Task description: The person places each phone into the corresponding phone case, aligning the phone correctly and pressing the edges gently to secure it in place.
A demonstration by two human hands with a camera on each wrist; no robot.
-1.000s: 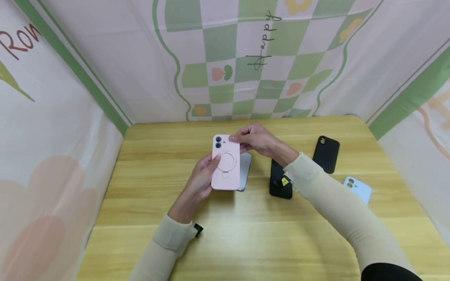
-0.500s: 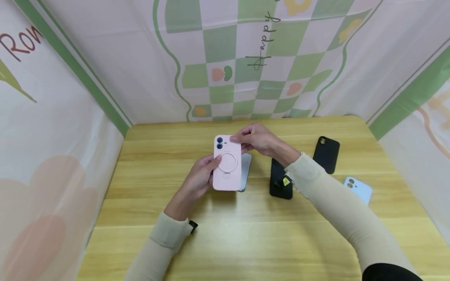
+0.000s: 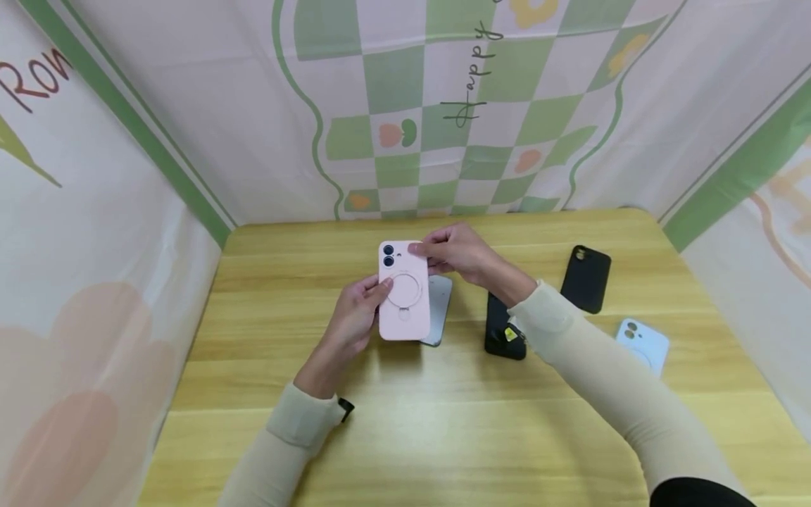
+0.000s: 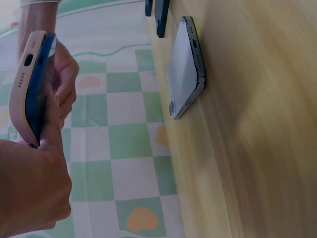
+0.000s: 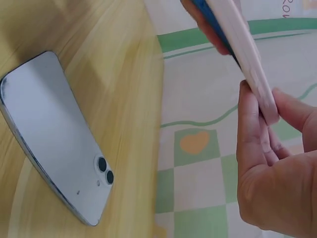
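The pink case (image 3: 404, 324) is held above the table (image 3: 431, 436), its back turned up. Its long axis runs almost straight from near to far, and the end bearing the camera lenses (image 3: 388, 255) is pointed toward the far edge. A blue phone (image 4: 37, 89) is seen along its underside. Its left side is grasped by the left hand (image 3: 353, 311), thumb laid on the back; its far right corner is pinched by the right hand (image 3: 461, 251). The white phone (image 3: 439, 310) on the table is partly covered. "Happy" is written up the backdrop (image 3: 465, 176); on the left panel (image 3: 114, 232), "Ro" can be read, the next letter unclear.
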